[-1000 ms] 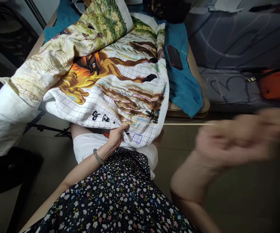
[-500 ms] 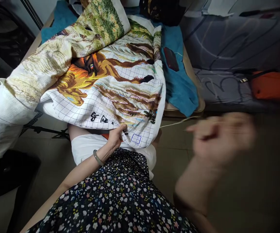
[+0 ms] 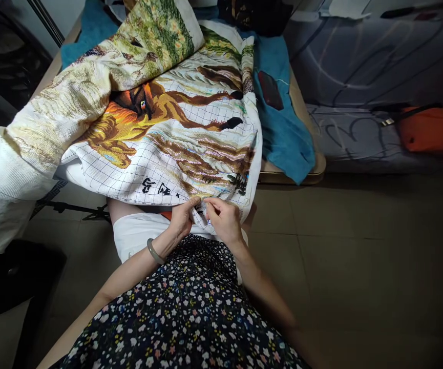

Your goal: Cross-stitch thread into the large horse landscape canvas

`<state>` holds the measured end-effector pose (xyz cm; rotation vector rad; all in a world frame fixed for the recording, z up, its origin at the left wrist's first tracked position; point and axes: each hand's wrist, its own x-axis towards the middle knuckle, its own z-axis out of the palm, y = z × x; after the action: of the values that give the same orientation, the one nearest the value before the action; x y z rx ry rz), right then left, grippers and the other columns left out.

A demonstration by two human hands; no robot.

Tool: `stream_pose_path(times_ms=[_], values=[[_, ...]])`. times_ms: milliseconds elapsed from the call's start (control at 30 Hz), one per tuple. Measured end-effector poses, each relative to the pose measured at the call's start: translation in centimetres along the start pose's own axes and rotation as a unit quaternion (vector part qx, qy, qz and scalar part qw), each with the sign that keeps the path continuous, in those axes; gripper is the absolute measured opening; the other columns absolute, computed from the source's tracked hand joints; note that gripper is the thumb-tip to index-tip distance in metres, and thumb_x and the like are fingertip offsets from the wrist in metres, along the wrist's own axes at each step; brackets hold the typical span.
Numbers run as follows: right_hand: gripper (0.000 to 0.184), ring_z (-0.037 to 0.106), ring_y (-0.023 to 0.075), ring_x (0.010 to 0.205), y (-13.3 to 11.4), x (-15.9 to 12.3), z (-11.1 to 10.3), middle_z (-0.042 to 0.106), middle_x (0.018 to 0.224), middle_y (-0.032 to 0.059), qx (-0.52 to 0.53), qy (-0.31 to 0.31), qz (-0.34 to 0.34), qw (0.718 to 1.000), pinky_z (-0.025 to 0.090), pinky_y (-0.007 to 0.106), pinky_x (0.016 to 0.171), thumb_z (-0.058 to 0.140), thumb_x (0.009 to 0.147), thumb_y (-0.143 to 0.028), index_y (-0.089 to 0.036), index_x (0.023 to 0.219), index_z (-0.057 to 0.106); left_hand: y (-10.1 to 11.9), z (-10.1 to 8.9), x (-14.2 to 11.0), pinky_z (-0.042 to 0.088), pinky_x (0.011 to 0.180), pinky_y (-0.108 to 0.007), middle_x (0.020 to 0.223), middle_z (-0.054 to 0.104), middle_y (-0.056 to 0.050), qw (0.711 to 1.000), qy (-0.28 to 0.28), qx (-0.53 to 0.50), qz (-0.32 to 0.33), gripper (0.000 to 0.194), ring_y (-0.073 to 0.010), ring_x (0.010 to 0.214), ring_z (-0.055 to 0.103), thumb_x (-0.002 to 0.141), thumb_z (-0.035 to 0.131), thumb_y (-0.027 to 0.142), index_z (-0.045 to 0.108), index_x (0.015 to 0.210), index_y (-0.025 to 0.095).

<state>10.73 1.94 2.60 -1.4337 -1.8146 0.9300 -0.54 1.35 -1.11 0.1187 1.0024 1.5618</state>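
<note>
- Clearly, much of the embroidered canvas (image 3: 206,128), spread across the middle of the frame and folded over at upper left, is worked in colour; the orange-brown figure (image 3: 157,105) looks densely stitched.
- Bare gridded cloth shows between the dark-tipped strips and around the black characters (image 3: 147,185) along the lower edge; I'd judge it well along, unfinished.
- Lower centre, the left hand (image 3: 182,216) pinches that edge; just beside, the right hand (image 3: 226,221) has its fingertips together, gripping what I can't tell.

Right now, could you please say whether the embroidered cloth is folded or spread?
Partly both: the embroidered cloth lies spread before the left hand; its folded left part overlaps the rest.
</note>
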Motion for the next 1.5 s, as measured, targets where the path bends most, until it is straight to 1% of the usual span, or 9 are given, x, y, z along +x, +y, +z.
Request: stream_pose_path(times_ms=[233, 500, 667, 733, 833, 933, 1100, 1233, 1500], values=[[0.025, 0.059, 0.0147, 0.056, -0.3, 0.5, -0.2, 0.069, 0.064, 0.0033, -0.053, 0.002, -0.021, 0.998, 0.043, 0.024, 0.055, 0.049, 0.081, -0.024, -0.018, 0.088, 0.072, 0.2, 0.2, -0.1, 0.046, 0.077, -0.031, 0.072, 0.065, 0.001, 1.0, 0.006, 0.001, 0.006, 0.048, -0.0146, 0.071, 0.061, 0.049, 0.081, 0.016, 0.065, 0.094, 0.017], [0.021, 0.06, 0.0164, 0.058, -1.0, 0.6, 0.2, 0.071, 0.069, 0.0046, -0.131, 0.018, -0.033, 0.991, 0.041, 0.027, 0.06, 0.048, 0.081, -0.021, -0.02, 0.083, 0.069, 0.1, 0.1, 0.0, 0.045, 0.083, -0.031, 0.07, 0.064, 0.001, 1.0, 0.005, 0.004, -0.001, 0.036, -0.0155, 0.076, 0.062, 0.049, 0.081, 0.018, 0.065, 0.081, 0.016], [0.033, 0.058, 0.0172, 0.054, -1.2, 0.3, 0.5, 0.063, 0.054, -0.0007, -0.114, 0.041, 0.005, 0.993, 0.041, 0.027, 0.062, 0.049, 0.08, -0.021, -0.016, 0.111, 0.057, 0.3, 0.4, -0.2, 0.045, 0.085, -0.033, 0.077, 0.067, 0.0, 1.0, -0.009, -0.013, 0.008, 0.042, -0.0153, 0.077, 0.062, 0.051, 0.08, 0.017, 0.065, 0.09, 0.015], [0.027, 0.057, 0.0165, 0.054, -1.0, 0.1, 0.7, 0.063, 0.056, -0.0003, -0.097, 0.037, 0.013, 0.995, 0.041, 0.027, 0.061, 0.049, 0.081, -0.022, -0.016, 0.106, 0.058, 0.3, 0.5, -0.2, 0.046, 0.083, -0.032, 0.079, 0.067, -0.001, 1.0, -0.01, -0.011, 0.001, 0.039, -0.0147, 0.075, 0.061, 0.052, 0.081, 0.018, 0.065, 0.088, 0.015], [0.013, 0.056, 0.0147, 0.053, -0.6, 0.0, 1.2, 0.064, 0.059, 0.0012, -0.066, 0.024, 0.02, 0.997, 0.041, 0.025, 0.057, 0.049, 0.082, -0.025, -0.019, 0.083, 0.06, 0.5, 0.6, 0.0, 0.046, 0.085, -0.031, 0.081, 0.067, -0.002, 1.0, -0.008, -0.005, 0.013, 0.038, -0.015, 0.079, 0.062, 0.053, 0.081, 0.017, 0.065, 0.087, 0.015], [0.015, 0.057, 0.0136, 0.054, -0.3, -0.2, 1.6, 0.064, 0.061, 0.0015, -0.03, 0.034, 0.017, 0.999, 0.041, 0.024, 0.057, 0.051, 0.081, -0.026, -0.019, 0.07, 0.059, 0.5, 0.8, 0.2, 0.046, 0.086, -0.031, 0.083, 0.068, -0.002, 1.0, -0.002, 0.001, 0.028, 0.038, -0.0154, 0.082, 0.062, 0.052, 0.081, 0.016, 0.065, 0.087, 0.015], [0.015, 0.056, 0.0124, 0.054, -0.1, -0.3, 2.3, 0.063, 0.061, 0.0008, 0.029, 0.067, 0.005, 0.997, 0.042, 0.023, 0.057, 0.054, 0.079, -0.025, -0.017, 0.069, 0.061, 0.6, 1.0, 0.4, 0.046, 0.085, -0.031, 0.078, 0.067, -0.002, 0.999, 0.007, 0.022, 0.028, 0.032, -0.0155, 0.08, 0.063, 0.053, 0.08, 0.017, 0.065, 0.081, 0.015], [0.014, 0.057, 0.0122, 0.055, 0.2, -0.4, 2.6, 0.065, 0.063, 0.001, 0.021, 0.088, -0.011, 0.996, 0.043, 0.023, 0.058, 0.054, 0.079, -0.023, -0.016, 0.07, 0.063, 0.6, 1.0, 0.4, 0.047, 0.081, -0.028, 0.081, 0.067, -0.001, 0.999, 0.008, 0.02, 0.042, 0.029, -0.0126, 0.075, 0.061, 0.052, 0.079, 0.016, 0.065, 0.078, 0.016], [0.014, 0.057, 0.0124, 0.054, 0.3, -0.4, 3.2, 0.065, 0.062, 0.0017, 0.028, 0.117, -0.01, 0.993, 0.044, 0.024, 0.057, 0.056, 0.078, -0.023, -0.016, 0.069, 0.064, 0.6, 1.3, 0.4, 0.047, 0.074, -0.026, 0.075, 0.066, -0.001, 0.999, 0.023, 0.029, 0.022, 0.024, -0.0121, 0.069, 0.06, 0.052, 0.078, 0.017, 0.065, 0.072, 0.015]])
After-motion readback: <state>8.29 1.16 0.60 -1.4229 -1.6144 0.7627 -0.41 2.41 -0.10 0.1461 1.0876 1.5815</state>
